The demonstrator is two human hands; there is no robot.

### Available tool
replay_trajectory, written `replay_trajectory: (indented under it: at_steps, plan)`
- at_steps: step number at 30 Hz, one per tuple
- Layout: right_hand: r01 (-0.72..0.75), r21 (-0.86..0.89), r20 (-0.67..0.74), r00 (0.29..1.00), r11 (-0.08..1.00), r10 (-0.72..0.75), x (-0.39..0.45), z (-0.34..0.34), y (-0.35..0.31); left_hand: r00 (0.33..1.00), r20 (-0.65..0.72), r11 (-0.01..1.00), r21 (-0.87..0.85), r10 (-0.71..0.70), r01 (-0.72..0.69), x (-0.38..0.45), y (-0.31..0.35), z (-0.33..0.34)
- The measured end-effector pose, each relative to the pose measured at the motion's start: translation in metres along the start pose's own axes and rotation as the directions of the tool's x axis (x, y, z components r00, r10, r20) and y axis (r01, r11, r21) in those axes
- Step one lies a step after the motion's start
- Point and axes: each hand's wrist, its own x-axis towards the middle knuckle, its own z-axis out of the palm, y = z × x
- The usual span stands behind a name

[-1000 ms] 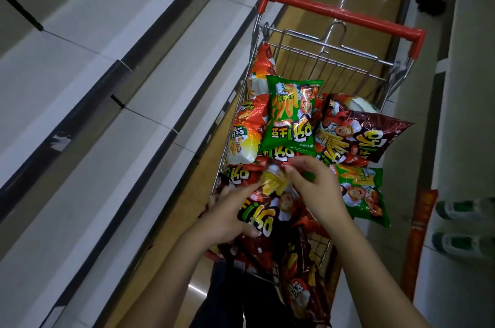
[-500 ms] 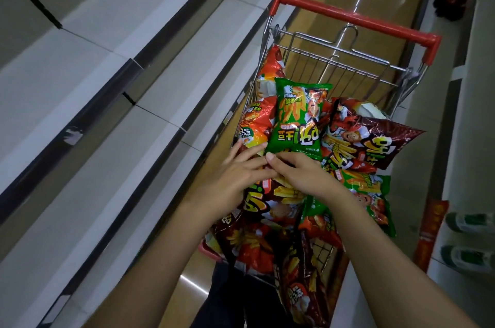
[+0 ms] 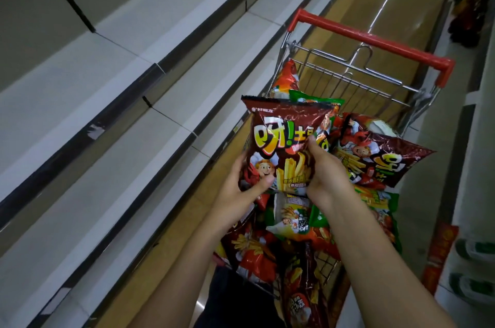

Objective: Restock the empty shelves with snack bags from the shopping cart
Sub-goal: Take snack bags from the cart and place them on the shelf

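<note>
Holding a dark red snack bag (image 3: 284, 145) upright over the cart (image 3: 375, 40), left hand (image 3: 241, 193) and right hand (image 3: 326, 177) both pinching its lower edges, empty shelves (image 3: 107, 102) at nine o'clock; slick foil could slip if I swing fast.

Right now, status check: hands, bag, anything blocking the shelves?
Both hands, left and right, grip one dark red snack bag, lifted above the cart. Shelves at left bare; nothing in the way.
</note>
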Motion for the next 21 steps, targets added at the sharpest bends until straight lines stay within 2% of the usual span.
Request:
replay_trajectory:
  at_steps: [3, 5, 9, 12, 16, 21]
  plan:
    - [0.103, -0.146, 0.071, 0.993, 0.984, -0.093, -0.006, -0.004, -0.015, 0.997, -0.075, 0.992, -0.127, 0.009, -0.019, 0.004, 0.009, -0.011]
    - [0.188, -0.185, 0.110, 0.979, 0.964, -0.170, -0.012, -0.008, -0.026, 0.996, -0.089, 0.987, -0.157, 0.019, -0.032, 0.003, 0.018, -0.018]
    - [0.267, -0.089, 0.220, 0.945, 0.960, -0.243, -0.027, 0.002, -0.045, 0.991, -0.117, 0.986, -0.144, 0.066, -0.082, -0.004, 0.034, -0.020]
    - [0.351, -0.077, 0.205, 0.922, 0.933, -0.330, -0.032, 0.010, -0.058, 0.988, -0.116, 0.976, -0.185, 0.098, -0.118, -0.011, 0.044, -0.020]
    - [0.338, -0.007, 0.240, 0.914, 0.941, -0.327, -0.045, 0.021, -0.073, 0.989, -0.105, 0.970, -0.210, 0.103, -0.123, -0.027, 0.047, -0.027]
    - [0.358, -0.027, 0.397, 0.861, 0.933, -0.318, -0.060, 0.051, -0.072, 0.957, -0.255, 0.959, -0.209, 0.138, -0.194, -0.055, 0.050, -0.043]
